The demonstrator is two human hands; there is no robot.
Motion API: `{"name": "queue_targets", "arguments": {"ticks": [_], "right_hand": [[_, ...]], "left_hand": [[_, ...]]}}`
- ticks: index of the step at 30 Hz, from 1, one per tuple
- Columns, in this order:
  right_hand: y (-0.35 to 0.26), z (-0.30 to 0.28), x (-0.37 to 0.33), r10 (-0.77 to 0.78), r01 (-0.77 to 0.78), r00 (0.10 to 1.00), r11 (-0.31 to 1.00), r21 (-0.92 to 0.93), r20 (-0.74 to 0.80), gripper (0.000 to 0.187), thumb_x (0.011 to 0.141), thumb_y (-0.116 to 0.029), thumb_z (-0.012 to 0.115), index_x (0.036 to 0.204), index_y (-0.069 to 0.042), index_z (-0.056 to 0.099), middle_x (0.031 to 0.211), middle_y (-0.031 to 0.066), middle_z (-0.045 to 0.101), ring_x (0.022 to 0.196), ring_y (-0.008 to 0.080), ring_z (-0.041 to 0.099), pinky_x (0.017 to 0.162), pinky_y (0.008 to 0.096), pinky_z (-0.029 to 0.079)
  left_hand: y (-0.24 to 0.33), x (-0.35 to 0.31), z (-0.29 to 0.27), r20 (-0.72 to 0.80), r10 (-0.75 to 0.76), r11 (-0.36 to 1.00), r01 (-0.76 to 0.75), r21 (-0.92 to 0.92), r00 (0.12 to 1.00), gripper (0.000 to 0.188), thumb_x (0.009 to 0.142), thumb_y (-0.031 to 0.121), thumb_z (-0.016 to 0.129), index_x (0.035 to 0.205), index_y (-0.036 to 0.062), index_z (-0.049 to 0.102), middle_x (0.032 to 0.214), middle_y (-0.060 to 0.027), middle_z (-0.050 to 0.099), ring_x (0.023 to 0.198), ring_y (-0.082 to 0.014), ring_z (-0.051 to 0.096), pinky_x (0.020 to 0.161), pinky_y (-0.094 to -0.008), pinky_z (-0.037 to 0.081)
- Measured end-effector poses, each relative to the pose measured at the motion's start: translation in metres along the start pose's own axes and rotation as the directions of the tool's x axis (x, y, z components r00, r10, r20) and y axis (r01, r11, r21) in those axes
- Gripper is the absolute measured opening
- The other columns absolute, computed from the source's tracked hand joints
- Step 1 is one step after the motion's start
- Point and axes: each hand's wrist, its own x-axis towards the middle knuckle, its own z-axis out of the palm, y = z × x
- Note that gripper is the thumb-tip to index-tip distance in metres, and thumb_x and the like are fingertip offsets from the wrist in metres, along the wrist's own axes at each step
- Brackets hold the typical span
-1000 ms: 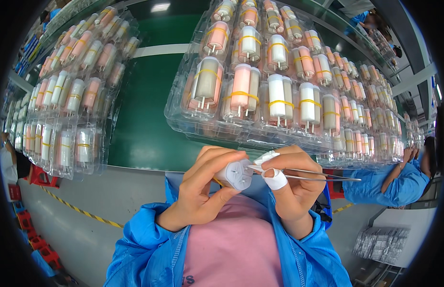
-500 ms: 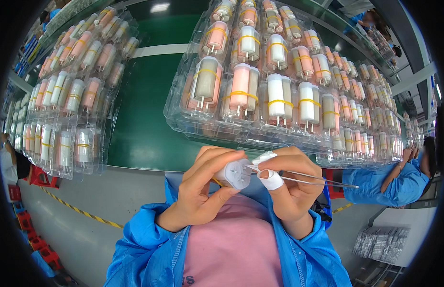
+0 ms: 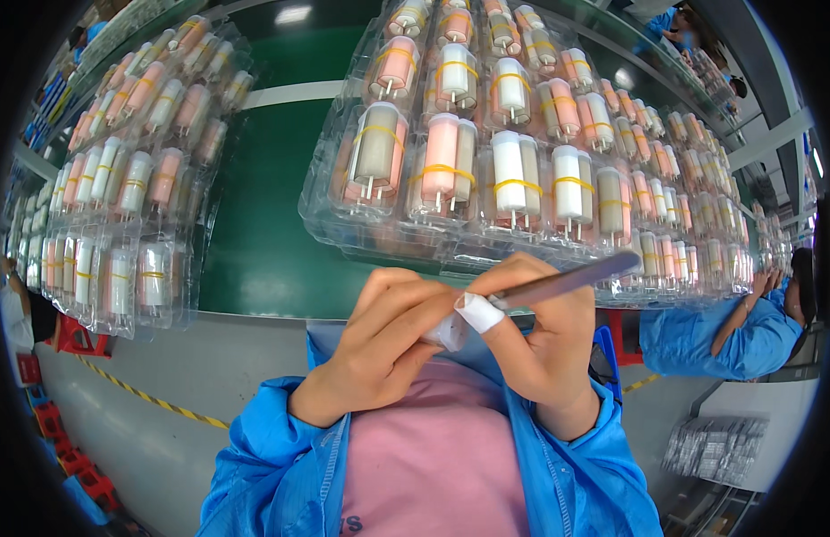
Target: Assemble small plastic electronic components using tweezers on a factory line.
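Observation:
Wrapped around a bundle of pale capped tubes, my left hand hides most of it, and only a translucent whitish end shows past the fingers. Metal tweezers are gripped in my right hand, their broad end slanting up to the right. White tape covers my right thumb tip, which meets the left fingers beside the tube end. The tweezer tips are hidden behind my fingers. Both hands are closed and held close together, over my lap at the bench's near edge.
Stacked clear plastic trays of pink, white and grey tubes in yellow bands stand ahead and to the right. More filled trays are at the left on the green bench. A co-worker in blue sits at the right.
The tweezers have swung from lying nearly level to slanting up to the right. My right hand has closed in on the tubes, whose end face shows less now.

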Motion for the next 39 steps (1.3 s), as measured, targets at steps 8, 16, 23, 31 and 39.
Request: {"name": "queue_targets", "arguments": {"ticks": [8,16,23,31,39], "right_hand": [[0.011,0.004,-0.016,0.156,-0.028,0.961,0.877,0.48,-0.229,0.011,0.076,0.007,0.062,0.087,0.005,0.062,0.083,0.0131,0.063,0.076,0.0175,0.059,0.066,0.0263,0.047],[0.008,0.01,-0.017,0.107,0.009,0.97,0.881,0.474,-0.218,0.011,0.075,0.005,0.065,0.086,0.005,0.063,0.082,0.0142,0.064,0.073,0.0181,0.06,0.064,0.0262,0.047],[0.004,0.01,-0.014,0.005,0.076,0.973,0.937,0.341,-0.23,0.014,0.073,0.004,0.068,0.086,0.003,0.065,0.082,0.0143,0.065,0.072,0.0183,0.062,0.062,0.0263,0.049],[0.001,0.009,-0.014,-0.096,0.135,0.97,0.977,0.166,-0.223,0.018,0.067,0.003,0.072,0.084,0.001,0.067,0.078,0.0141,0.066,0.067,0.0217,0.064,0.057,0.0275,0.05],[0.004,0.013,-0.014,-0.198,0.224,0.948,0.971,0.079,-0.248,0.021,0.065,0.001,0.075,0.084,0.0,0.067,0.078,0.0138,0.066,0.065,0.023,0.063,0.055,0.0286,0.05]], "left_hand": [[0.009,-0.003,0.0,-0.035,-0.294,0.81,0.229,-0.539,0.955,0.05,0.073,0.0,0.067,0.12,-0.0056,0.052,0.113,-0.0162,0.057,0.105,-0.0268,0.051,0.088,-0.0362,0.043],[0.009,-0.002,-0.003,-0.006,-0.272,0.771,0.215,-0.599,0.962,0.051,0.075,0.0,0.067,0.123,-0.0057,0.05,0.117,-0.0169,0.053,0.109,-0.0251,0.05,0.091,-0.0336,0.043],[0.012,-0.002,0.0,-0.025,-0.292,0.75,0.213,-0.626,0.956,0.052,0.073,-0.001,0.067,0.122,-0.0057,0.05,0.117,-0.0169,0.053,0.108,-0.0253,0.05,0.091,-0.0336,0.043],[0.009,-0.001,0.003,-0.097,-0.218,0.846,0.139,-0.516,0.971,0.049,0.074,0.003,0.069,0.119,-0.0059,0.052,0.113,-0.0174,0.058,0.104,-0.027,0.051,0.089,-0.0367,0.041],[0.01,-0.002,0.004,-0.134,-0.225,0.884,0.145,-0.444,0.965,0.048,0.073,0.004,0.068,0.117,-0.0063,0.054,0.114,-0.0171,0.057,0.102,-0.0284,0.051,0.088,-0.0373,0.041]]}}
